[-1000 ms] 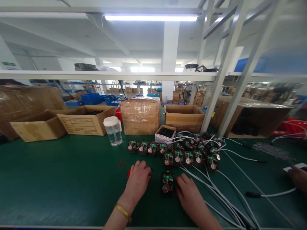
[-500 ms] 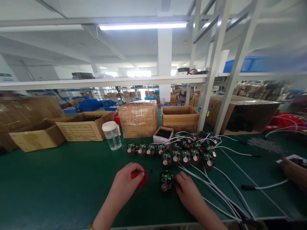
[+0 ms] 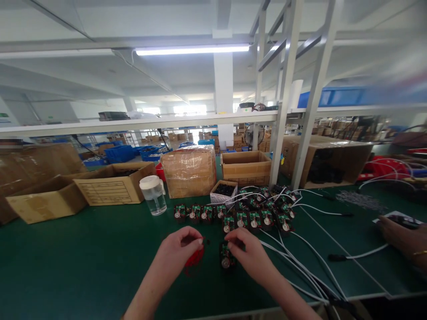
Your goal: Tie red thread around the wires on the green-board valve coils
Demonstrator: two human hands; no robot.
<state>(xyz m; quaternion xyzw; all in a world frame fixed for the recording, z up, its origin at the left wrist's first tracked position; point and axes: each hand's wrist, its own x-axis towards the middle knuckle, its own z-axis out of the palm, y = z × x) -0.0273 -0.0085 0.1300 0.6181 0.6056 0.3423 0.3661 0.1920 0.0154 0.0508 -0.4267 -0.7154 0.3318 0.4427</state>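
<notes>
A black unit (image 3: 225,262) sat face up on the green tabletop (image 3: 83,266), showing a green circuit board, red wires and a round silvery part toward its near end; its right side was partly hidden. To its left, apart from it, was a tangled bundle of thin red wire (image 3: 195,258), partly covered.

On the near side of the water jug (image 3: 153,198), the left hand (image 3: 176,249) covers part of the red wire bundle (image 3: 194,261), and the dark speck (image 3: 208,242) beside its fingertips is too tiny for me to make out. Farther right of the jug, the right hand (image 3: 248,249) hides part of the circuit unit (image 3: 225,263), so I can't tell what its fingertips touch. Well to the jug's right, a co-worker's hand (image 3: 396,233), cut off at the edge of view, half covers a dark object (image 3: 405,220), while left of the jug a taped carton (image 3: 43,159) runs out of sight.
</notes>
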